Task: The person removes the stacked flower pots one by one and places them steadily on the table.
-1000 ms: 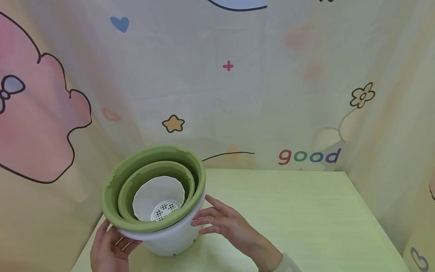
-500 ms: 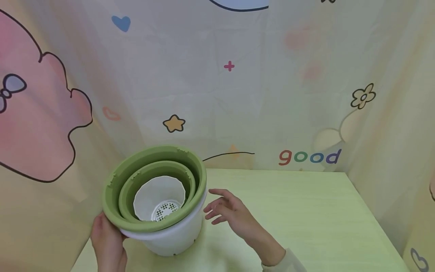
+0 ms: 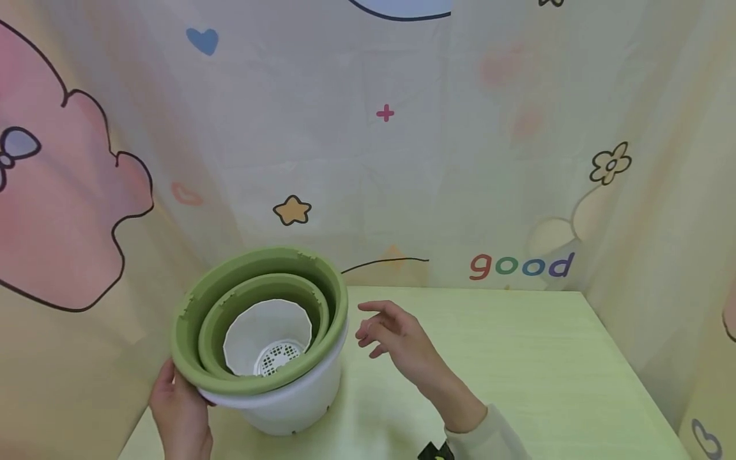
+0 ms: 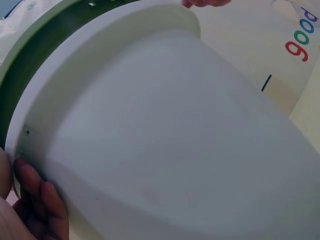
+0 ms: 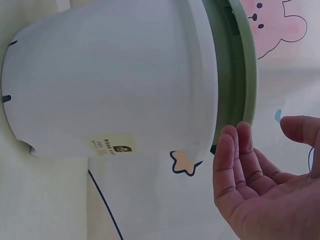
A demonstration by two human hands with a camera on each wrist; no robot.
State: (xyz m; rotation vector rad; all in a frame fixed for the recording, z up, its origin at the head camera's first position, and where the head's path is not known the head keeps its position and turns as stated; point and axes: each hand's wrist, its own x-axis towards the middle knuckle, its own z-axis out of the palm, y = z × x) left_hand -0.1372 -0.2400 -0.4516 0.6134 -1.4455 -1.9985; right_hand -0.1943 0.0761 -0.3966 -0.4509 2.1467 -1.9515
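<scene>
Behind and to both sides, a pale printed curtain [image 3: 402, 147] with hearts, a star and the word "good"; below it, a light green counter [image 3: 489, 358]. On the counter's left part, a large white pot [image 3: 299, 404], with dark notches [image 5: 6, 98] at the base and a small label [image 5: 112, 144] on the wall, readable only as a label in the right wrist view. Within its mouth, ring inside ring: a wide green rim [image 3: 182, 335] just above the white lip [image 5: 205, 75], a smaller green rim [image 3: 206, 345], then a white inner pot [image 3: 261, 326] with a mesh bottom [image 3: 278, 356]. Most likely nested by size, to take up one spot and hold together as a single stack. Base seemingly down on the counter; whether fully flat, cannot tell.

Held by the left hand [image 3: 183, 412] on the left side, just under the lip, with fingers curled against the outer wall. Probably gripped there for an edge to hook and for steadiness from one side. Just beside the opposite side, clear of the pot in the head view: the right hand [image 3: 397, 335], fingers loosely bent, thumb apart, grip relaxed and holding nothing. Perhaps spared from holding, with most of the weight likely borne by the counter.
</scene>
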